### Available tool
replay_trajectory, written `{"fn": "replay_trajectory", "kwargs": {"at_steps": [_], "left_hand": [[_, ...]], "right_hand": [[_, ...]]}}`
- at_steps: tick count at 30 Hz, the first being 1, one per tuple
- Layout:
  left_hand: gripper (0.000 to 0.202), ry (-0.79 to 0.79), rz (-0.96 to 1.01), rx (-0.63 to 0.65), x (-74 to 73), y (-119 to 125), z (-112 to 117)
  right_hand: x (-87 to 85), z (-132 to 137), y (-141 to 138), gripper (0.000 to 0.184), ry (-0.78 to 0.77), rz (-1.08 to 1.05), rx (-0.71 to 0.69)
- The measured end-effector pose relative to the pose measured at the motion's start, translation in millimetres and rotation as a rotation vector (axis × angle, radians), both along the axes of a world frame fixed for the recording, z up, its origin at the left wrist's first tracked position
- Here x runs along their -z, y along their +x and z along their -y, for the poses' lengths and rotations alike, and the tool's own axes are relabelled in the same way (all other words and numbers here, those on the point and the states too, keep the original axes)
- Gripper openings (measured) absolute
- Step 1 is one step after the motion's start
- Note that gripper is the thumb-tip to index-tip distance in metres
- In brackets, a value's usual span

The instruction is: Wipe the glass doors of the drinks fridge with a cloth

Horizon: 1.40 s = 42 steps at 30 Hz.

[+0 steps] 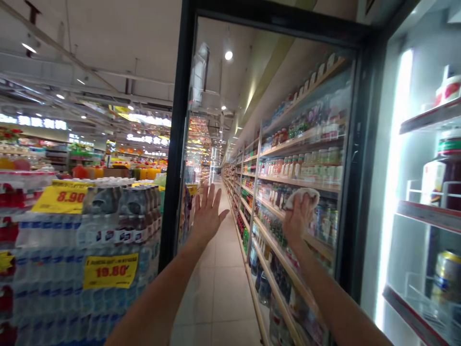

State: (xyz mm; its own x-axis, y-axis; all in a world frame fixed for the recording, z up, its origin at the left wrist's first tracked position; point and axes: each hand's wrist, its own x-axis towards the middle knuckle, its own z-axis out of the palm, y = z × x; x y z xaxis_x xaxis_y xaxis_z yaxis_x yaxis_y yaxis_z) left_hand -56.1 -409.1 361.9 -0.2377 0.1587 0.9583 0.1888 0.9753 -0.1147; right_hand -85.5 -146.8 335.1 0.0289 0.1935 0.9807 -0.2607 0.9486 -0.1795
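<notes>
In front of me a glass cooler door [234,120] with a dark frame [175,144] stands swung out from its cabinet. My left hand [208,215] is raised flat toward the pane, fingers spread and nothing in it; whether it touches the glass is hard to tell. A crumpled whitish cloth [310,196] is under the fingers of my right hand [298,218], held up at the right part of the pane. Through the glass show long shelves of bottled drinks [288,166].
The lit cooler interior [396,144] opens at my right, with bottles and a can [446,276] on its shelves. At my left, shrink-wrapped bottle packs [50,269] are stacked high with yellow price signs [110,270]. A tiled aisle floor [219,298] runs ahead behind the door.
</notes>
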Motion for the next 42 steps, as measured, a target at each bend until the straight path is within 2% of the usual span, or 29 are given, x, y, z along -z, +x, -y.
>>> {"fn": "replay_trajectory", "kwargs": {"at_steps": [1,4,5,6,10,11,12,15,16,17,18,21,22,23,24,27,28,29,30,32,33,34,35,36,38,40,41,42], "left_hand": [[0.063,-0.008,0.003,-0.001,0.3,0,1],[0.064,-0.004,0.008,-0.019,0.4,2,1],[0.064,-0.003,0.017,-0.029,0.4,3,1],[0.065,-0.006,0.025,-0.039,0.4,4,2],[0.067,-0.071,0.070,-0.061,1.4,10,5],[0.068,-0.083,0.072,-0.060,1.8,12,5],[0.069,-0.086,0.072,-0.057,2.4,13,5],[0.069,-0.066,0.072,-0.050,8.1,17,5],[0.068,-0.060,0.078,-0.049,12.5,19,5],[0.067,-0.062,0.086,-0.047,18.5,21,6],[0.066,-0.072,0.098,-0.047,25.8,22,7],[0.063,-0.119,0.110,-0.055,51.1,25,13],[0.063,-0.129,0.109,-0.062,58.2,24,15],[0.063,-0.135,0.103,-0.068,63.7,24,16],[0.063,-0.137,0.094,-0.073,67.4,23,17],[0.062,-0.139,0.081,-0.081,69.1,20,18],[0.061,-0.137,0.082,-0.082,67.9,20,17],[0.061,-0.131,0.087,-0.085,66.7,19,16],[0.061,-0.121,0.096,-0.088,65.7,19,15],[0.059,-0.099,0.109,-0.087,65.0,18,13],[0.059,-0.087,0.111,-0.081,65.3,18,12],[0.058,-0.078,0.111,-0.074,65.9,17,11],[0.058,-0.072,0.113,-0.067,66.6,16,10],[0.058,-0.069,0.114,-0.063,67.2,15,10],[0.057,-0.067,0.116,-0.067,67.7,14,11],[0.058,-0.069,0.129,-0.085,67.1,15,11],[0.059,-0.071,0.139,-0.094,66.5,16,11],[0.059,-0.073,0.149,-0.103,65.8,18,10]], "right_hand": [[1.2,8,1,0.054,0.074,0.013,-0.014],[4.0,32,4,0.051,0.473,0.075,-0.096],[2.9,34,4,0.050,0.527,0.079,-0.112],[0.5,34,3,0.049,0.499,0.071,-0.111],[-10.4,27,-2,0.053,-0.006,-0.008,-0.048],[-9.2,29,-2,0.054,-0.037,-0.011,-0.053],[-5.6,35,-1,0.054,0.031,0.004,-0.076],[12.1,46,4,0.053,0.527,0.101,-0.182],[16.7,43,5,0.052,0.618,0.127,-0.195],[19.4,36,5,0.051,0.616,0.135,-0.186],[19.9,25,5,0.051,0.518,0.129,-0.157],[16.0,-9,3,0.054,-0.001,0.061,-0.028],[15.8,-14,2,0.055,-0.108,0.038,-0.001],[17.1,-15,2,0.056,-0.133,0.030,0.009],[19.9,-13,3,0.055,-0.060,0.040,-0.001],[31.6,-8,3,0.051,0.383,0.136,-0.080],[34.3,-14,2,0.050,0.433,0.159,-0.083],[36.0,-23,2,0.050,0.380,0.163,-0.067],[36.8,-36,0,0.051,0.230,0.144,-0.033],[39.3,-60,-2,0.054,-0.164,0.068,0.040],[42.5,-67,-2,0.056,-0.286,0.040,0.057],[47.7,-67,-2,0.057,-0.321,0.028,0.061],[54.6,-60,-1,0.057,-0.261,0.036,0.053],[62.6,-48,1,0.057,-0.121,0.065,0.033],[76.4,-17,6,0.056,0.265,0.142,-0.036],[78.9,8,10,0.054,0.536,0.180,-0.098],[74.7,15,11,0.054,0.574,0.179,-0.110],[67.4,17,12,0.053,0.528,0.163,-0.102]]}}
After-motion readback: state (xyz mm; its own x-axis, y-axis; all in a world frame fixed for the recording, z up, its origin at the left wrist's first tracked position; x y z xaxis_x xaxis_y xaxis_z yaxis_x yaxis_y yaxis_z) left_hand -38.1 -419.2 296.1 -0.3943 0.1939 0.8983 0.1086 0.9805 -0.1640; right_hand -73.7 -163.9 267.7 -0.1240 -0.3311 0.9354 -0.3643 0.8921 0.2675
